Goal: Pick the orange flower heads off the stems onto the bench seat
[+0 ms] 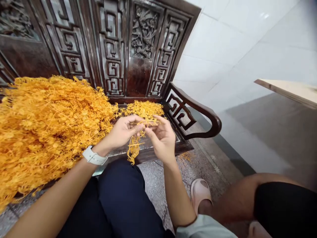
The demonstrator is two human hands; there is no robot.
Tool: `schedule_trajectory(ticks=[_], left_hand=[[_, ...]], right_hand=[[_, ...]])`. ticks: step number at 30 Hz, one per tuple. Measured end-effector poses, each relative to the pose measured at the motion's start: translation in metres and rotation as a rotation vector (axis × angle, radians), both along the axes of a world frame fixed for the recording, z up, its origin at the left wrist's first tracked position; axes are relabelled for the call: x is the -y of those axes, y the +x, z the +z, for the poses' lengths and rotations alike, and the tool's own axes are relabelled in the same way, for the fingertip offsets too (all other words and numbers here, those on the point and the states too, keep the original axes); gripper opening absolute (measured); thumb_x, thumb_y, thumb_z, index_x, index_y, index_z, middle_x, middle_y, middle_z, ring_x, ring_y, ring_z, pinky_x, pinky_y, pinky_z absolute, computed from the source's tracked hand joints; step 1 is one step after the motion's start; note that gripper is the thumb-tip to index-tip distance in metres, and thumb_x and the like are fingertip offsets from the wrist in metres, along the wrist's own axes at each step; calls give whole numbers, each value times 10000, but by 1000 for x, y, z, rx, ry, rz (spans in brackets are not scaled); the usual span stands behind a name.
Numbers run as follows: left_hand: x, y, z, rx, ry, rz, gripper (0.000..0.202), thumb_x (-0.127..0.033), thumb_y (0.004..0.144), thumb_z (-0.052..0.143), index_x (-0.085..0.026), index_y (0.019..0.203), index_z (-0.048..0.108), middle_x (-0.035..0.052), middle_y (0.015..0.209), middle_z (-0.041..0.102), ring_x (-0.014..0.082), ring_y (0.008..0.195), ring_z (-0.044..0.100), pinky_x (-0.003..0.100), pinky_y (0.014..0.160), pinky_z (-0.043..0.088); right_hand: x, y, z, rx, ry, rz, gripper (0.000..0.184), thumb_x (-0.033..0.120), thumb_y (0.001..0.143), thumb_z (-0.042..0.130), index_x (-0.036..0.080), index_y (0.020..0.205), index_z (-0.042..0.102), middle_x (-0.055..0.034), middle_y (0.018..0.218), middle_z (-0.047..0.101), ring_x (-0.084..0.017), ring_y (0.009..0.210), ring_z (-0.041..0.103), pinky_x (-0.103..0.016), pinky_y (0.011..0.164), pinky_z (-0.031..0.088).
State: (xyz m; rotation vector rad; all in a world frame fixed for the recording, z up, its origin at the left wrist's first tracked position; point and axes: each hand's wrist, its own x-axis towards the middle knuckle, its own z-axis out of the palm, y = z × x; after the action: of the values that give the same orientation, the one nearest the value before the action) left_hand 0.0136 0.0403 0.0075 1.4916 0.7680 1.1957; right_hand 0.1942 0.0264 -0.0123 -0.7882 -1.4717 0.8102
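My left hand (122, 132) and my right hand (162, 138) meet over the front edge of a dark carved wooden bench (188, 115). Both pinch one thin yellow-orange plastic sprig (138, 132), whose tail hangs down between them. A white watch (94, 157) is on my left wrist. A big heap of the same orange sprigs (47, 125) fills the bench seat to the left, close to my left forearm. A smaller pile of sprigs (143, 108) lies just behind my hands.
The bench's carved back (123, 46) rises behind the piles, and its curved armrest (198, 112) stands right of my hands. White tiled wall at right. A pale board edge (289, 91) juts in at right. My knees and a pink slipper (199, 191) are below.
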Motion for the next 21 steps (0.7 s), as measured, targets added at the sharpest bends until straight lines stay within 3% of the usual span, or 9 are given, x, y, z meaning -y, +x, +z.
schedule_trajectory(ticks=[4,7,11,13,16,18,21], left_hand=[[-12,-9,-6,187,-2,239,288,-413,795,915,-197,930,781,32,841,734,102,610,571,232,575,500],[-19,-18,-7,307,-52,344,277,-366,745,943,-211,889,763,16,843,720,90,619,568,215,579,498],[-16,-16,-7,213,-50,291,332,-292,670,985,-181,885,757,37,865,745,130,733,654,234,665,553],[-12,-10,-7,202,-41,230,305,-267,687,970,-171,866,742,38,858,739,137,758,670,234,682,562],[-9,-4,-6,312,-82,211,245,-184,746,900,-186,868,687,5,826,698,101,682,634,199,608,530],[-9,-5,-3,400,-155,232,239,-123,799,830,-208,899,630,-25,796,660,77,606,599,184,565,511],[-9,-8,1,505,-241,230,210,-105,898,727,-226,926,557,-47,752,623,72,549,596,193,559,531]], right_hand=[[4,8,-2,-259,3,-16,329,207,888,813,271,1171,658,12,878,690,-110,732,605,-252,648,499],[8,13,0,-299,7,-37,257,211,903,772,272,1130,666,24,825,632,-103,665,537,-244,581,441],[8,-2,3,-30,10,-101,325,303,918,786,270,1223,676,-26,1009,669,-147,850,619,-317,761,543],[5,-13,2,75,-35,-58,316,353,902,813,256,1178,695,-46,1080,680,-171,936,639,-355,846,559],[4,-21,-4,-40,-116,26,190,363,902,809,255,1003,689,-15,923,653,-148,802,608,-333,747,533],[7,-16,-10,-166,-144,72,208,346,873,829,261,913,645,5,855,617,-130,709,551,-309,653,476],[14,-2,-21,-208,-178,204,246,323,833,857,266,916,632,19,805,595,-126,660,504,-294,602,415]])
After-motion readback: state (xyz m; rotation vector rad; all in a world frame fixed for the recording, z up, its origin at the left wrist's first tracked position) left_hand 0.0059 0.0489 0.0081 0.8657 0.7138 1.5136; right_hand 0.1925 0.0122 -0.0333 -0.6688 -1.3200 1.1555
